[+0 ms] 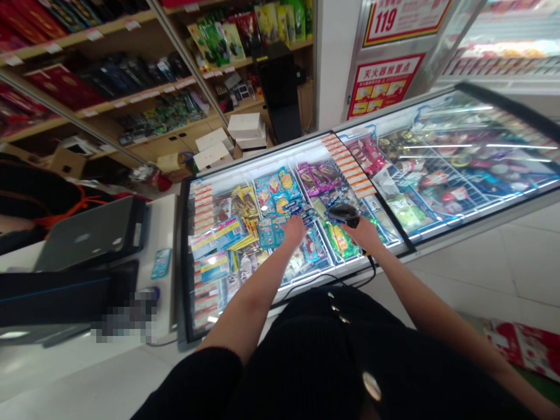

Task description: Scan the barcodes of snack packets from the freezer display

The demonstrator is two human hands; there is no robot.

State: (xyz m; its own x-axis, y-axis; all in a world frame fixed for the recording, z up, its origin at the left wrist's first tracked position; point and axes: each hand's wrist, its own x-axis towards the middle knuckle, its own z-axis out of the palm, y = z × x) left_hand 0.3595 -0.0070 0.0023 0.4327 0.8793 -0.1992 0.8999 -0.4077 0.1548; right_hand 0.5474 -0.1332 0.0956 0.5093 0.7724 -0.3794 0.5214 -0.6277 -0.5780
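Note:
In my right hand (364, 233) is a black handheld barcode scanner (344, 212), its head tilted toward the left over the freezer. A dark cable (321, 277) loops below it along the freezer's front edge. My left hand (294, 231) is closed above the freezer's middle, at the edge of a flat teal printed packet (272, 232) that it appears to pinch; its fingertips are partly hidden. Beneath both hands lie bagged ice creams in wire baskets, among them yellow packets (245, 204), purple packets (318, 176) and a green packet (343, 239).
The glass-topped chest freezer (413, 252) stretches away to the right. On the left, a counter (164, 219) carries a dark monitor-like device (90, 233) and a small blue packet (161, 263). White boxes (247, 126) and stocked shelves (175, 87) stand behind. Another person's dark clothing (39, 186) shows at far left.

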